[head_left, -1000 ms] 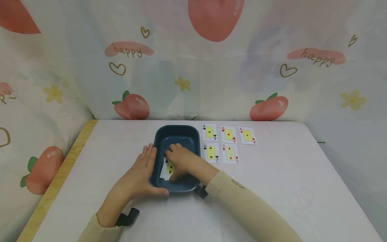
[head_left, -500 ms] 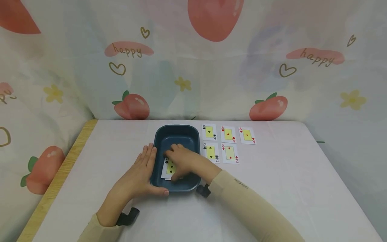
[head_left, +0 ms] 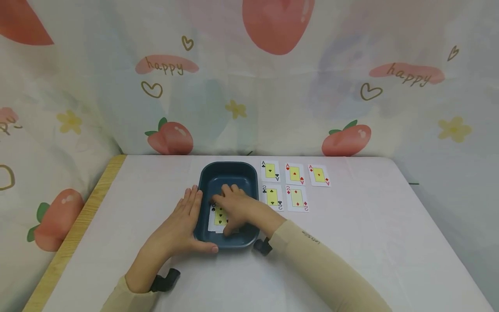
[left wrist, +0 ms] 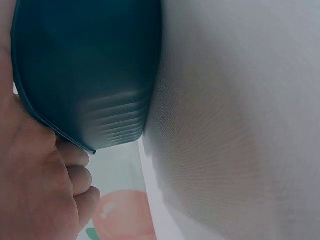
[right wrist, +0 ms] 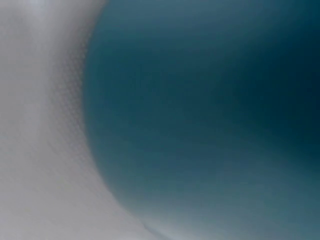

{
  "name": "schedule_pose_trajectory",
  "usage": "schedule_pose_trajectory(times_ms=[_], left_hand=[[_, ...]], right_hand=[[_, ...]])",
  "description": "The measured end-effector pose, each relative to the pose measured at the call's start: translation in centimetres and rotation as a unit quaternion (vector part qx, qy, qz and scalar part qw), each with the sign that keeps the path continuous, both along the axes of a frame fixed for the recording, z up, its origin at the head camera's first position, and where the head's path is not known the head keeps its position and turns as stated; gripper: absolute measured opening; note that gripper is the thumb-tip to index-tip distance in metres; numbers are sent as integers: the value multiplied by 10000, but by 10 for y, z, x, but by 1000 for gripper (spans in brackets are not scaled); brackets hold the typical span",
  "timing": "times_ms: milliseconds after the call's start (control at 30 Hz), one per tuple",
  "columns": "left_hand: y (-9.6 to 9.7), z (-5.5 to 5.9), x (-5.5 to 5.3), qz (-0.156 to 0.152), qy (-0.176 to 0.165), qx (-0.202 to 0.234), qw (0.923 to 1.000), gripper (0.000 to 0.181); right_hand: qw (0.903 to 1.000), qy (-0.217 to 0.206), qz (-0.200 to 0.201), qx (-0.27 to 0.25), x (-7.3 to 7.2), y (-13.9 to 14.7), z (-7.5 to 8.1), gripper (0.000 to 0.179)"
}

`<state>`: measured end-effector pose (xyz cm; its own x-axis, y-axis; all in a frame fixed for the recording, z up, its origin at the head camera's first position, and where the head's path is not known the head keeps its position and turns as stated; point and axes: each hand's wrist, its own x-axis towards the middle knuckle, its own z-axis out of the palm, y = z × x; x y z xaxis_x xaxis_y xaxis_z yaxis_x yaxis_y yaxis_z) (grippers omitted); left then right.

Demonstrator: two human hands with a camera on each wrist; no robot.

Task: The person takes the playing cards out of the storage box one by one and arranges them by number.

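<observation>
Inside a dark blue rectangular tray (head_left: 228, 242), my right hand (head_left: 235, 208) is on a small pile of playing cards (head_left: 219, 219). Its fingers are bent and its thumb lies at the pile's near end, gripping the cards. Most of the pile is under the hand; black pips on a yellow panel show at its left. My left hand (head_left: 175, 229) lies along the tray's left wall, fingers straight, with the thumb at the near left corner. The left wrist view shows that hand's knuckles against the tray's outside (left wrist: 90, 75). Only the tray's blurred wall (right wrist: 175, 110) fills the right wrist view.
Right of the tray, face-up cards lie in two rows: ace of clubs (head_left: 270, 171), ace of hearts (head_left: 294, 173) and ace of diamonds (head_left: 319, 175), then two of clubs (head_left: 272, 197) and two of diamonds (head_left: 297, 198). A patterned cloth (head_left: 273, 108) hangs behind the white-covered table (head_left: 370, 225).
My right hand has shifted slightly to the right in the tray. The visible card beneath it has turned a little straighter. My left hand and the laid-out cards stay in place.
</observation>
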<state>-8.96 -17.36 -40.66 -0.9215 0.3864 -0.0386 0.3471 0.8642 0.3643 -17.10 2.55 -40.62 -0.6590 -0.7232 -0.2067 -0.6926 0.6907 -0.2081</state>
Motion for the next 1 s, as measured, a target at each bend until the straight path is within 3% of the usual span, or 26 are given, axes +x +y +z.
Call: schedule_pose_trajectory(times_ms=[500,733,1000], left_hand=[[0,0,0,12,-58,-54,10000,148],[1,2,0,10,-43,-100,9999,148],[2,2,1,35,-26,-100,9999,149]], right_hand=[[9999,114,123,19,2,3,5,89],[9999,12,-33,-100,0,9,11,84],[9998,13,-134,-139,-1,21,21,99]])
